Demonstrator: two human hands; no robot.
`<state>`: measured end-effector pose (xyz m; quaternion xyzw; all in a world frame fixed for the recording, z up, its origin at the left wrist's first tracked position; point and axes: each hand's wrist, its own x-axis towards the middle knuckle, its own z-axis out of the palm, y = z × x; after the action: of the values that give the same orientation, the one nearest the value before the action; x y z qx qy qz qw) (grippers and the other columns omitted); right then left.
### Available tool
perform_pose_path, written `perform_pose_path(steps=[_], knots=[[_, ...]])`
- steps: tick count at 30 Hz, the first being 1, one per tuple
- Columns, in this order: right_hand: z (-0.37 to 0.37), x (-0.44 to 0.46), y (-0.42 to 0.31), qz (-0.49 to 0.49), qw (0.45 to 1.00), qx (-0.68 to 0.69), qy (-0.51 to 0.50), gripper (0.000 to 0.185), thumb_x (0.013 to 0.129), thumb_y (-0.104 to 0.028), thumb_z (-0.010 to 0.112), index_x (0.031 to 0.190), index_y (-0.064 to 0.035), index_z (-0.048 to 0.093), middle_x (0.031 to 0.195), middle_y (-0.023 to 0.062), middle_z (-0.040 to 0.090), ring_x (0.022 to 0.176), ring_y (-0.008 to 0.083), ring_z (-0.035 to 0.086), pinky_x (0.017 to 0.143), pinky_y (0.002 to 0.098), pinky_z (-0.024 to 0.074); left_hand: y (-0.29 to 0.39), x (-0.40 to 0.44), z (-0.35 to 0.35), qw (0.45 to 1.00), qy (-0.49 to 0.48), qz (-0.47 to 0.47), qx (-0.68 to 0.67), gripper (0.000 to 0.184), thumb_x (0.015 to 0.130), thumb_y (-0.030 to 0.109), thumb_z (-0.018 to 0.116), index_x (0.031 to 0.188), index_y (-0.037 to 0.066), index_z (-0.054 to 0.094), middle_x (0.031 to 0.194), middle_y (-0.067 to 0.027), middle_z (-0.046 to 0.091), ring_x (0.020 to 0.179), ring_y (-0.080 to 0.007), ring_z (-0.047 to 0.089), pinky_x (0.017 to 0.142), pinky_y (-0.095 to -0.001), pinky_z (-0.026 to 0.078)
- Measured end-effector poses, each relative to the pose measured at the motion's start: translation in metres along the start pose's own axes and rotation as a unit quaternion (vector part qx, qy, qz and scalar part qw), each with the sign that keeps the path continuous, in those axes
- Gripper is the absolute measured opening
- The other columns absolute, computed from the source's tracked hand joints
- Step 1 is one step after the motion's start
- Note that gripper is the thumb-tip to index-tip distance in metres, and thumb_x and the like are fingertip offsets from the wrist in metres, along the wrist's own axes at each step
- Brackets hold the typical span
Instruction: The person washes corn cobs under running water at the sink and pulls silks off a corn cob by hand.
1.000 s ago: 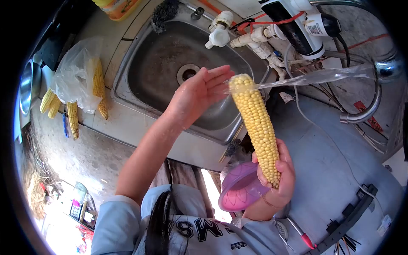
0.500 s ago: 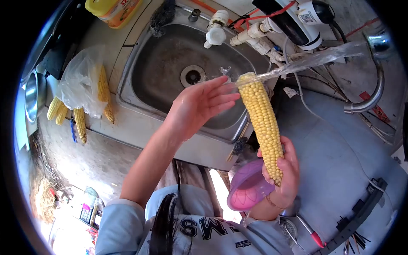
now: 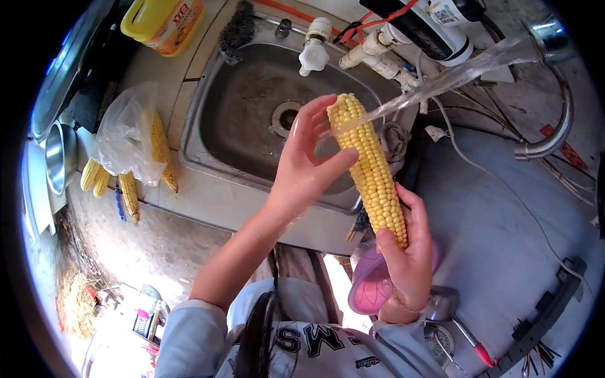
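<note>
A yellow corn cob (image 3: 372, 170) is held at a tilt over the right side of the steel sink (image 3: 217, 126). My right hand (image 3: 409, 252) grips its lower end, thumb in front. Around the upper part curls my left hand (image 3: 309, 148), its thumb against the kernels and its fingertips by the top end. A stream of water (image 3: 435, 88) from the curved metal faucet (image 3: 564, 107) strikes the cob near its top and splashes over the left fingers, partly hiding them.
More corn cobs (image 3: 129, 195) lie on the counter left of the sink beside a plastic bag (image 3: 126, 135). A yellow tub (image 3: 167, 25) stands behind. White pipes (image 3: 372, 53) run along the back. A pink-purple basin (image 3: 365, 286) is below my right arm.
My left hand has moved from beside the cob, fingers stretched, to curl around its upper part. The cob has shifted left and up, so the water hits lower on it.
</note>
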<state>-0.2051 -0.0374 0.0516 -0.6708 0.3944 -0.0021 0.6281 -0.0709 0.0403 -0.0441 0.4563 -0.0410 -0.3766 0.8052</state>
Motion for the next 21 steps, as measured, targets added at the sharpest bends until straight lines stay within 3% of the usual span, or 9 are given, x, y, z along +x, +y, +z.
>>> perform_pose_path(steps=[1,5,8,10,14,17,19,21], knots=[[0.002,0.001,0.0,-0.018,1.0,-0.002,0.001,0.049,0.078,0.0,0.051,0.123,0.0042,0.032,0.109,0.0129,0.048,0.1,0.0156,0.047,0.086,0.0267,0.0383,0.003,0.002,0.003,1.0,0.006,0.02,0.023,0.064,0.069,0.001,0.065,0.124,0.008,0.033,0.123,-0.0091,0.038,0.107,-0.016,0.043,0.086,-0.0289,0.041],[0.008,0.002,0.001,-0.036,0.999,-0.011,-0.005,0.051,0.076,0.001,0.053,0.123,0.0037,0.033,0.109,0.0136,0.049,0.099,0.0156,0.049,0.084,0.0264,0.0393,0.009,0.008,-0.001,1.0,0.002,0.011,0.03,0.06,0.069,0.001,0.065,0.122,0.007,0.038,0.123,-0.0101,0.038,0.111,-0.017,0.042,0.089,-0.0301,0.039],[0.007,0.002,0.001,-0.047,0.997,-0.051,-0.023,0.052,0.075,0.001,0.054,0.123,0.0033,0.033,0.108,0.0134,0.049,0.099,0.016,0.049,0.084,0.0266,0.0393,0.003,0.01,-0.008,0.995,0.015,0.053,0.078,0.05,0.069,0.0,0.065,0.115,0.005,0.046,0.122,-0.0108,0.04,0.114,-0.0167,0.041,0.089,-0.0288,0.039],[0.006,0.003,0.001,-0.058,0.998,-0.031,-0.024,0.052,0.075,0.001,0.054,0.123,0.0028,0.034,0.107,0.0129,0.05,0.097,0.0158,0.05,0.084,0.0266,0.0394,0.008,0.009,-0.008,0.994,0.026,0.073,0.076,0.04,0.071,0.002,0.065,0.109,0.004,0.053,0.124,-0.0121,0.039,0.114,-0.016,0.041,0.089,-0.0275,0.039],[0.005,0.004,0.001,-0.052,0.998,0.021,-0.021,0.053,0.074,0.001,0.055,0.123,0.0029,0.033,0.107,0.0126,0.05,0.096,0.0153,0.05,0.084,0.0265,0.0394,0.01,0.01,-0.006,0.997,0.027,0.066,0.038,0.038,0.074,0.002,0.063,0.111,0.004,0.053,0.125,-0.0129,0.04,0.115,-0.0164,0.041,0.09,-0.0273,0.038],[0.004,0.004,0.003,-0.051,0.997,0.047,-0.018,0.053,0.075,0.001,0.054,0.123,0.0034,0.033,0.107,0.0124,0.05,0.096,0.0149,0.05,0.083,0.0264,0.0392,0.006,0.014,-0.007,0.99,0.051,0.096,0.087,0.031,0.081,0.006,0.057,0.112,0.004,0.052,0.121,-0.0121,0.047,0.107,-0.0152,0.048,0.085,-0.0265,0.042],[0.002,0.003,0.003,-0.032,0.995,0.097,-0.01,0.053,0.074,0.0,0.053,0.123,0.0039,0.032,0.105,0.0117,0.051,0.089,0.0119,0.05,0.077,0.023,0.0407,0.013,0.019,-0.009,0.994,0.086,0.017,-0.07,0.031,0.09,0.016,0.046,0.116,0.0,0.048,0.115,-0.0126,0.053,0.098,-0.0128,0.054,0.08,-0.0254,0.045],[-0.002,0.001,-0.004,0.003,0.991,0.134,-0.02,0.053,0.074,-0.001,0.053,0.122,0.004,0.032,0.103,0.0114,0.051,0.083,0.01,0.049,0.07,0.0207,0.0405,0.013,0.024,-0.015,0.995,0.093,0.018,-0.034,0.032,0.092,0.021,0.04,0.114,0.0,0.049,0.107,-0.0116,0.058,0.092,-0.0119,0.057,0.075,-0.0239,0.047]])
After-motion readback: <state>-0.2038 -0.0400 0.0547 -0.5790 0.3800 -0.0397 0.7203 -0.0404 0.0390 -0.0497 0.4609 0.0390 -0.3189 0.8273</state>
